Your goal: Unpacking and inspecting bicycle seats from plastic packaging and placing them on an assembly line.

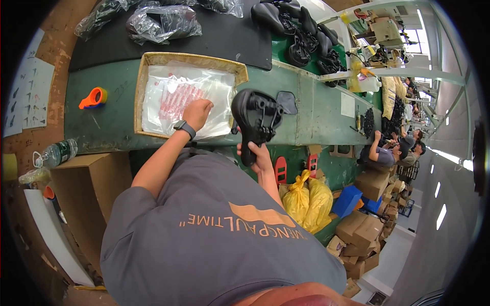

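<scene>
My right hand (pixel 261 157) grips a black bicycle saddle (pixel 249 109) by its narrow nose. The saddle is held upright in front of my body, its underside with rails and clamp partly showing. My left hand (pixel 197 113), with a watch on the wrist, is over a shallow cardboard box (pixel 141 97). Its fingers are closed together just above a stack of clear plastic bags (pixel 168 84) with red print. Whether a bag edge is between those fingers is hidden.
An orange ring-shaped tool (pixel 94 98) lies left on the green bench (pixel 117 125). Plastic-wrapped saddles (pixel 163 24) rest on a black mat; bare saddles (pixel 298 30) pile up beyond. A dark flat pouch (pixel 287 102) lies beside the held saddle. Yellow sacks (pixel 308 199) stand below right.
</scene>
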### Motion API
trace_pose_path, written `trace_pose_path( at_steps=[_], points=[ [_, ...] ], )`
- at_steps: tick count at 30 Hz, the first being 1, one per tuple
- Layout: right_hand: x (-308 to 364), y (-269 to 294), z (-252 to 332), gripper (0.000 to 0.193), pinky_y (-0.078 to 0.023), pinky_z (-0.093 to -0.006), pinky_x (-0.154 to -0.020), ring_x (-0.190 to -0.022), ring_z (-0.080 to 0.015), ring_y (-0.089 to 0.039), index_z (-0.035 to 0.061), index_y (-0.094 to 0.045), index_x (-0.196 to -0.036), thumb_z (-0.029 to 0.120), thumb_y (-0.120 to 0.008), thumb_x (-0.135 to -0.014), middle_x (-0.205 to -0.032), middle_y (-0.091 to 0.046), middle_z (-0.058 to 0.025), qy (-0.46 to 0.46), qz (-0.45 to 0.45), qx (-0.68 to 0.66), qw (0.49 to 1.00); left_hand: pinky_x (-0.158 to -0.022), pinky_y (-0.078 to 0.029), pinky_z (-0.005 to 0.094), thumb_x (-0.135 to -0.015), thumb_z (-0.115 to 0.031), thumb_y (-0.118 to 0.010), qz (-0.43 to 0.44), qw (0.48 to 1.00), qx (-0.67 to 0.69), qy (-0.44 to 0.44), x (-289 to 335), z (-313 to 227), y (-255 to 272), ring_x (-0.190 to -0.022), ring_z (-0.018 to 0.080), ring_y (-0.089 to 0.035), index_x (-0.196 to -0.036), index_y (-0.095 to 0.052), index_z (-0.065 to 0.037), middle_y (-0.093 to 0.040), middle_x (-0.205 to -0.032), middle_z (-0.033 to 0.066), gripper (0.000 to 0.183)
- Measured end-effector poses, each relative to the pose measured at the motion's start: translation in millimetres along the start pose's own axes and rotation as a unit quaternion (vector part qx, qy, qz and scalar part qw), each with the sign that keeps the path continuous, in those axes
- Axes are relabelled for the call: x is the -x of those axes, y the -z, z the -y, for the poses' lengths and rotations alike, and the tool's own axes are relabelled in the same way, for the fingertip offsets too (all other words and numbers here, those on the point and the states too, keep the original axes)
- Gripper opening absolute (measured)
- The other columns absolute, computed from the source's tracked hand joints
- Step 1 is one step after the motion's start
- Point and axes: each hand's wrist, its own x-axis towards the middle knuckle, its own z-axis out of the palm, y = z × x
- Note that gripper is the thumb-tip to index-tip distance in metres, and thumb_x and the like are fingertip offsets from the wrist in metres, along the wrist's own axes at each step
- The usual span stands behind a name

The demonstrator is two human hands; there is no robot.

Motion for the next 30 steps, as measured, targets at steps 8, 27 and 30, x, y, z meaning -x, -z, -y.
trace_pose_path(
  at_steps=[8, 27, 30],
  points=[
    [-95.8, -98.0, 13.4, 0.050, -0.068, -0.0425, -0.078, -0.091, -0.0288, -0.077, 0.0029, -0.053, -0.134, 0.002, -0.080, -0.092, -0.108, -0.070, -0.0135, -0.085, 0.090, -0.032, 0.992, -0.077, -0.058, 0.0478, -0.102, -0.021, -0.062, 0.081, 0.995, 0.003, 0.055, 35.5, -33.6, 44.7, -0.086, 0.0385, -0.074, -0.103, -0.076, -0.009, -0.078, -0.094, 0.0163, 0.019],
    [-94.4, -80.0, 67.1, 0.118, -0.058, -0.0439, -0.099, -0.111, -0.0360, -0.073, 0.0133, -0.025, -0.169, -0.008, -0.087, -0.070, -0.123, -0.073, -0.0163, 0.171, -0.032, 0.420, 0.891, -0.058, -0.040, 0.0353, -0.098, -0.017, -0.077, 0.101, 0.949, 0.232, -0.190, -23.8, -170.6, 150.8, -0.060, 0.0198, -0.049, -0.077, -0.065, -0.003, -0.056, -0.070, 0.0088, 0.028],
    [-111.7, -59.4, 84.4, 0.076, -0.058, -0.0383, -0.097, -0.106, -0.0228, -0.072, 0.0027, -0.046, -0.151, 0.005, -0.084, -0.085, -0.123, -0.072, -0.0103, -0.112, -0.036, 0.032, 0.993, -0.061, -0.042, 0.0378, -0.098, -0.013, -0.078, 0.253, 0.918, 0.269, -0.144, -25.3, -153.5, 149.2, -0.064, 0.0196, -0.050, -0.080, -0.066, 0.000, -0.054, -0.069, 0.0069, 0.025]
  ],
)
